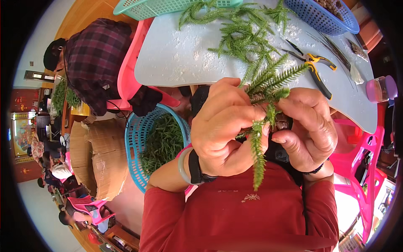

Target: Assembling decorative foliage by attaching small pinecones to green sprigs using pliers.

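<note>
**Green sprig held between two hands at the table's near edge**

The sprig (273, 82) is in front of the wearer's red shirt (235, 206), its upper needles overlapping the table (168, 54) in view and one branch hanging downward. The left hand (224, 130) is closed, thumb and fingers pinching the stem. The right hand (312, 128) is curled beside it, fingertips at the needles, thumb set apart; a brown piece (284, 122) shows between, and whether this hand grips it cannot be told.

On the table: loose greenery (243, 38) and white flakes (205, 61); to the right, black-and-yellow pliers (311, 59) lying spread, thin stems (336, 50) and a lidded jar (378, 89). A blue basket (300, 14) of brown matter and a green basket (168, 8) occupy the far side.

Left: a co-worker (98, 54) in plaid; below, a floor basket (136, 140) containing greenery, beside a carton (109, 164).
</note>
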Available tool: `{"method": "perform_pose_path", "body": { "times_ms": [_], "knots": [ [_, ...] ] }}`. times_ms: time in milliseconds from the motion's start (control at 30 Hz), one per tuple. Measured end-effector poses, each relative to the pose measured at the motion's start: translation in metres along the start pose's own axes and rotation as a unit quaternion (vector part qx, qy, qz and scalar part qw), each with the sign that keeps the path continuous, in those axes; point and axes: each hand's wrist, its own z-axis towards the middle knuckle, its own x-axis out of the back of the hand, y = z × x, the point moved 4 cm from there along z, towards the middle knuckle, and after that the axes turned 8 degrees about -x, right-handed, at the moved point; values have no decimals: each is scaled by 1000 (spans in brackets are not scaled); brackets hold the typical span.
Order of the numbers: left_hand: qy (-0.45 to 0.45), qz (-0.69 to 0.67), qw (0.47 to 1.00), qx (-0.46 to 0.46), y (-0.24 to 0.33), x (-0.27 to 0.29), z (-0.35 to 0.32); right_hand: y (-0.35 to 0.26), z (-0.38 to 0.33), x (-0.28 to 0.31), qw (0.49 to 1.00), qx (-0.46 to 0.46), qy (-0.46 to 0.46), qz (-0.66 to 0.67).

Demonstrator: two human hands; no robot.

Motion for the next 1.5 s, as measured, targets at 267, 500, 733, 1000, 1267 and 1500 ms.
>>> {"method": "perform_pose_path", "body": {
  "times_ms": [267, 500, 733, 1000, 1267, 1500],
  "knots": [
    [-53, 16, 998, -7, 2, -1, 6, 1, 5, 4, 999, -31, -7, -33],
    [-62, 7, 998, 2, -1, -4, 6, 3, 18, 7, 996, -11, -91, -19],
    [-40, -13, 999, 35, 0, -5, 5, 8, 9, 6, 991, -94, -58, 79],
    [5, 85, 995, 44, 1, -9, 6, 18, 5, -2, 986, -57, -7, 157],
    [2, 49, 998, 44, 1, -11, 5, 15, 3, -1, 994, -42, 25, 100],
    [50, 2, 997, 66, -2, -13, -2, 13, 0, -5, 993, -42, 45, 98]
  ]
}}
